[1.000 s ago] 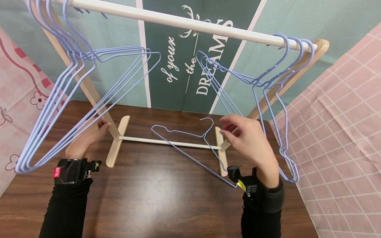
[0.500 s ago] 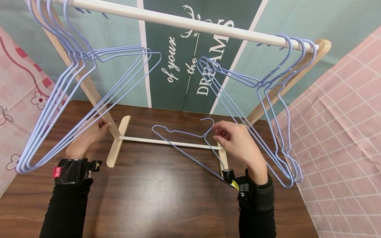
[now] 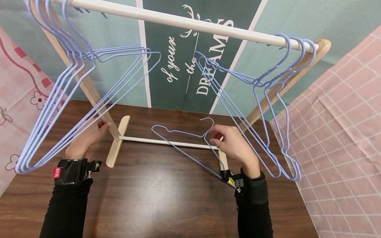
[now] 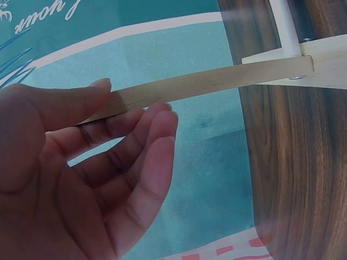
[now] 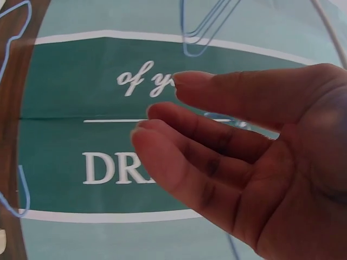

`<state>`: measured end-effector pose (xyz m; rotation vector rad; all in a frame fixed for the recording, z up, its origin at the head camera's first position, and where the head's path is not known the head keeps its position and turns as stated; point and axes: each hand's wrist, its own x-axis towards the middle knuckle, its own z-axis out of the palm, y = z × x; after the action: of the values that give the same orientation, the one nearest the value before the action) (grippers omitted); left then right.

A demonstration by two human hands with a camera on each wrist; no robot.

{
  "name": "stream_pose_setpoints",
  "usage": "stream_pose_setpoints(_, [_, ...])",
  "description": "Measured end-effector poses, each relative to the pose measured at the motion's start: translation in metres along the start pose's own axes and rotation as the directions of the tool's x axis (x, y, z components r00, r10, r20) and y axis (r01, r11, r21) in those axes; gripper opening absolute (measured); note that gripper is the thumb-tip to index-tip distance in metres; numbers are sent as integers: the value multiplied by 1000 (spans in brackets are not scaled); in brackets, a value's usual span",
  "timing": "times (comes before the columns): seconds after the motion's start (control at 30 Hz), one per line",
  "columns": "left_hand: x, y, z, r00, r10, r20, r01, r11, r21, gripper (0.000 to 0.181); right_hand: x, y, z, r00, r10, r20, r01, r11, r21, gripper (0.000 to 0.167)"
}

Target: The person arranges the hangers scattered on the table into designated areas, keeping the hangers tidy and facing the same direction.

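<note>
My left hand (image 3: 84, 141) pinches the rack's left wooden post (image 4: 206, 78) between thumb and fingers, low down and behind the hanging wires in the head view. A blue wire hanger (image 3: 184, 133) lies across the rack's lower white bar (image 3: 143, 140), its hook toward the back. Beside its neck is my right hand (image 3: 229, 142), fingers loosely bent. In the right wrist view a gap shows between thumb and fingertips, with nothing held. Whether the fingers touch the wire cannot be told.
Several blue hangers (image 3: 80, 56) hang at the left of the white top rail (image 3: 178, 21). Other blue hangers (image 3: 268, 84) hang at its right end, their lower wires near my right wrist. The rack stands on a brown wooden table (image 3: 148, 198) before a green cloth (image 3: 172, 96).
My right hand has come down and to the left, closer to the loose hanger's neck. The right-hand hangers have swung a little. My left hand stays on the post.
</note>
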<state>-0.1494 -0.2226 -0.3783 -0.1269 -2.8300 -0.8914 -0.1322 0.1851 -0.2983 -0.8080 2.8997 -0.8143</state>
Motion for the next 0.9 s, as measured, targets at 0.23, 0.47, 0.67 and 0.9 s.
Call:
stream_pose_setpoints(0.23, [0, 0, -1, 1000, -15, 7, 15, 1000, 11, 22, 5, 18, 9, 995, 59, 76, -63, 997, 51, 14])
stream_pose_setpoints(0.47, [0, 1, -1, 1000, -23, 13, 23, 1000, 9, 22, 13, 38, 20, 982, 126, 140, -142, 984, 107, 13])
stream_pose_setpoints(0.67, [0, 1, -1, 999, -26, 22, 26, 1000, -1, 20, 19, 56, 31, 969, 177, 174, -205, 967, 154, 14])
stream_pose_setpoints(0.9, [0, 2, -2, 999, -34, 34, 34, 999, 14, 21, 26, 77, 45, 958, 220, 185, -254, 948, 189, 15])
